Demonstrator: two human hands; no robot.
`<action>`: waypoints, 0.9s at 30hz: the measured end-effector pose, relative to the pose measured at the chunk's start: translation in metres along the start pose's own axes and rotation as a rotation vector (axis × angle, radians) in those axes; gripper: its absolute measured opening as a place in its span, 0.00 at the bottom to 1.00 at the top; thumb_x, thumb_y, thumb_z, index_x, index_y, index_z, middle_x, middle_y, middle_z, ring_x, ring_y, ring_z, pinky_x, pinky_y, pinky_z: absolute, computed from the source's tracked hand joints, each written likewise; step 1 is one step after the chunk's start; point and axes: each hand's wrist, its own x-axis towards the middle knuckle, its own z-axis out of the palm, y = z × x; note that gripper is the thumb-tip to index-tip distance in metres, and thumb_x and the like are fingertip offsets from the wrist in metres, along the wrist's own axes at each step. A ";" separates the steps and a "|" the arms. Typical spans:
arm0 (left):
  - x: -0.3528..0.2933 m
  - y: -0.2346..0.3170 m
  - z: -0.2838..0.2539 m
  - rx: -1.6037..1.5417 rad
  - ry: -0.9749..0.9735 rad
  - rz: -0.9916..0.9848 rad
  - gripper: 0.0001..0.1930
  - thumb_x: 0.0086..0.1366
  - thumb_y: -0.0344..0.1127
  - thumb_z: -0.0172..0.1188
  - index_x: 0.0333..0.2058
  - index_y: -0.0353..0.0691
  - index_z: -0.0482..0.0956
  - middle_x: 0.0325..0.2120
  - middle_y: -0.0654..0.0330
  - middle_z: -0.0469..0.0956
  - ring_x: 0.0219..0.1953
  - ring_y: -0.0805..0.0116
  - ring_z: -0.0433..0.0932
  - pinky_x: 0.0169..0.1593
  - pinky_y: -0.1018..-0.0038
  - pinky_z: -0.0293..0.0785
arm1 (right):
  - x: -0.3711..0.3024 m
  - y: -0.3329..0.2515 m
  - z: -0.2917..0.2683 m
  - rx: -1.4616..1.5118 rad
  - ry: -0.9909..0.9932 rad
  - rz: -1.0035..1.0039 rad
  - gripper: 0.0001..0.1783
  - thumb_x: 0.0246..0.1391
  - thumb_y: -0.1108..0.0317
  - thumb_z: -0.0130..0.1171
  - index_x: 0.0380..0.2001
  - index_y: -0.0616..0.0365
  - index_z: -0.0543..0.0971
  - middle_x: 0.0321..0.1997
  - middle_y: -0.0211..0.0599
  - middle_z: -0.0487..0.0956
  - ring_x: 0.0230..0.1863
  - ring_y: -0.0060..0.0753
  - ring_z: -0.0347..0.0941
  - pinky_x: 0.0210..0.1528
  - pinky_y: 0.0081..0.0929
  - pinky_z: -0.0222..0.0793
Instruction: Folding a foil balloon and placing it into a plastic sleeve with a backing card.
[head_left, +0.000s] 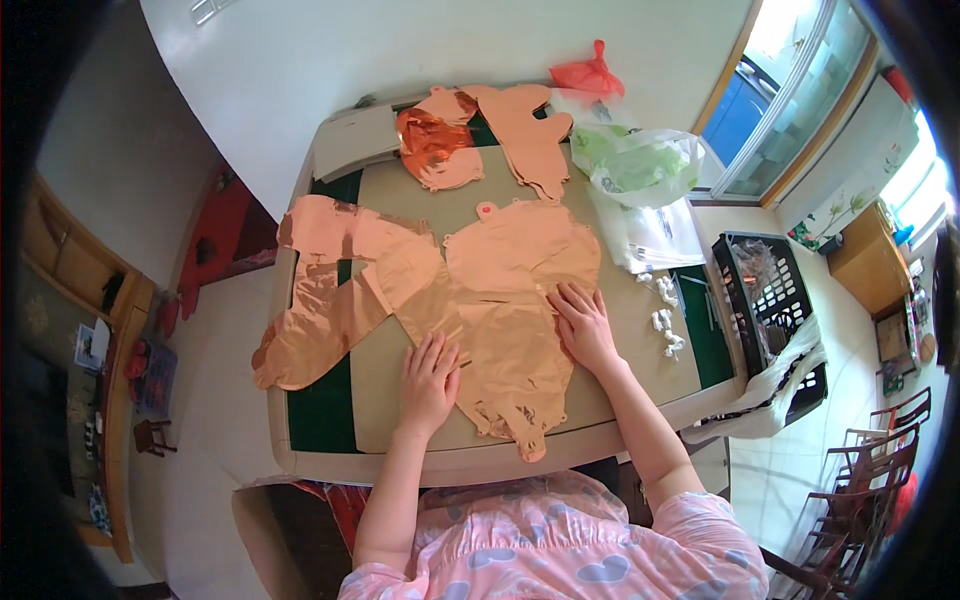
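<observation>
Zero grip: left hand and right hand lie flat, holding nothing, edging the copper foil shape on the tabletop. Likely smoothing; next move needs light, even pressure.

No readable lettering, numbers or signs: green patches showing on the whitish plastic bag at the far right of the worktop are indistinct, and a red mark on the tab of the middle copper-coloured foil piece is too small to make out.
</observation>
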 end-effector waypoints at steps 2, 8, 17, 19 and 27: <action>0.001 0.000 0.000 0.007 -0.005 0.005 0.18 0.62 0.35 0.57 0.52 0.43 0.74 0.56 0.53 0.70 0.61 0.53 0.65 0.62 0.51 0.59 | 0.000 0.000 -0.001 -0.001 -0.002 0.004 0.21 0.57 0.68 0.51 0.55 0.49 0.75 0.62 0.39 0.70 0.67 0.44 0.60 0.67 0.56 0.48; 0.016 0.010 -0.005 -0.153 0.015 -0.053 0.19 0.63 0.37 0.56 0.53 0.40 0.73 0.56 0.50 0.69 0.61 0.52 0.66 0.62 0.51 0.59 | 0.002 0.002 -0.001 -0.009 0.002 0.015 0.21 0.57 0.69 0.51 0.55 0.50 0.74 0.62 0.40 0.70 0.66 0.44 0.60 0.67 0.56 0.48; 0.047 0.051 0.048 -0.091 -0.184 0.143 0.26 0.63 0.49 0.57 0.57 0.45 0.70 0.63 0.50 0.60 0.66 0.49 0.55 0.65 0.49 0.52 | 0.000 -0.001 0.002 -0.015 0.028 0.002 0.22 0.53 0.69 0.54 0.54 0.50 0.74 0.60 0.41 0.71 0.65 0.43 0.62 0.67 0.58 0.49; 0.049 0.052 0.050 -0.045 -0.210 0.136 0.26 0.63 0.49 0.57 0.58 0.46 0.70 0.64 0.51 0.59 0.67 0.50 0.55 0.65 0.49 0.51 | -0.002 0.000 0.001 0.007 0.038 0.005 0.22 0.53 0.69 0.54 0.53 0.50 0.75 0.60 0.42 0.71 0.64 0.44 0.62 0.67 0.57 0.50; 0.050 0.047 0.055 -0.043 -0.248 0.151 0.27 0.63 0.49 0.56 0.59 0.47 0.68 0.65 0.50 0.57 0.68 0.51 0.52 0.66 0.48 0.49 | 0.001 -0.002 -0.004 0.027 0.077 0.003 0.19 0.54 0.71 0.54 0.50 0.52 0.77 0.57 0.42 0.73 0.61 0.46 0.65 0.65 0.56 0.52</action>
